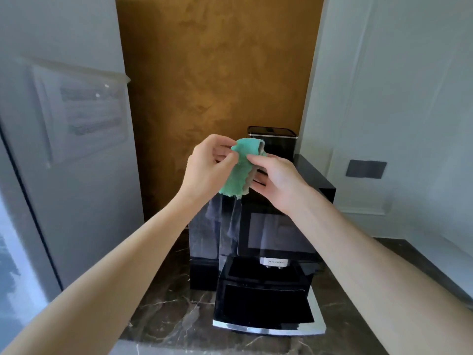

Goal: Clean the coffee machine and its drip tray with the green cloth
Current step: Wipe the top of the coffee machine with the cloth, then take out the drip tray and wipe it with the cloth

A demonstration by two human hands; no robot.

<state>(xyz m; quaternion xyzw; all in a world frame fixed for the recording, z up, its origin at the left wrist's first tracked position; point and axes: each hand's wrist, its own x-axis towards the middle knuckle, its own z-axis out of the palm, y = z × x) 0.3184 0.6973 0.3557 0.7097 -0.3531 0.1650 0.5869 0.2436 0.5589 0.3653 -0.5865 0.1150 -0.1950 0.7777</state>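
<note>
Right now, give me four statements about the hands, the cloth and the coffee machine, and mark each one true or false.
1. The left hand and the right hand both pinch the green cloth. True.
2. The drip tray sits at the front foot of the coffee machine, on a dark marbled counter. True.
3. The green cloth lies spread on the drip tray. False: it is held up in the air in front of the machine's top, well clear of the tray.
4. The coffee machine is white. False: its body is glossy black.
</note>
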